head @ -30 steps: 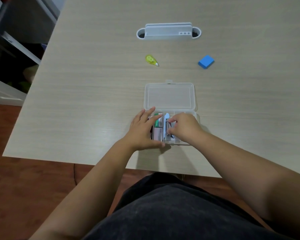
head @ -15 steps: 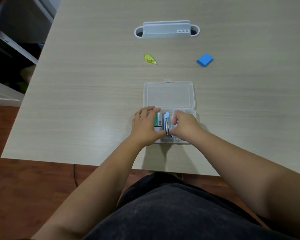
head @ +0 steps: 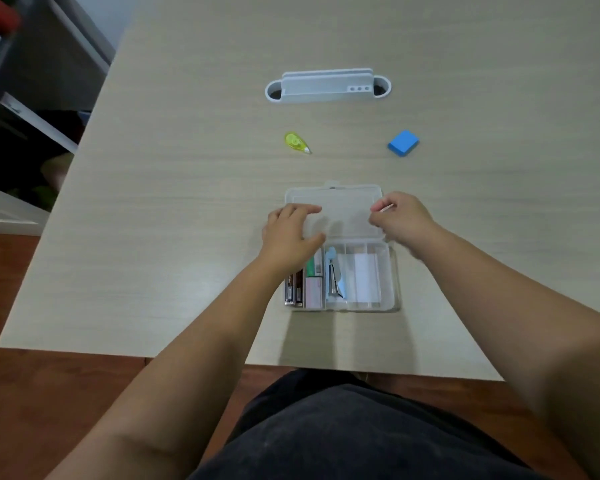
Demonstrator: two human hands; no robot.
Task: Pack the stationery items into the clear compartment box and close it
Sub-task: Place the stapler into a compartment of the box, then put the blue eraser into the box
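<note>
Now both hands, left hand [head: 290,233] and right hand [head: 400,218], curl their fingers on the flat-lying lid [head: 336,206] of the compartment box [head: 378,299] near the surface's edge; closing seems underway, next swinging it over

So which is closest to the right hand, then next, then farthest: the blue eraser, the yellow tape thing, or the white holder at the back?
From the right hand:
1. Blue eraser, just beyond it, slightly right.
2. Yellow correction tape, beyond and to the left.
3. White holder, farthest, at the back of the table.
</note>
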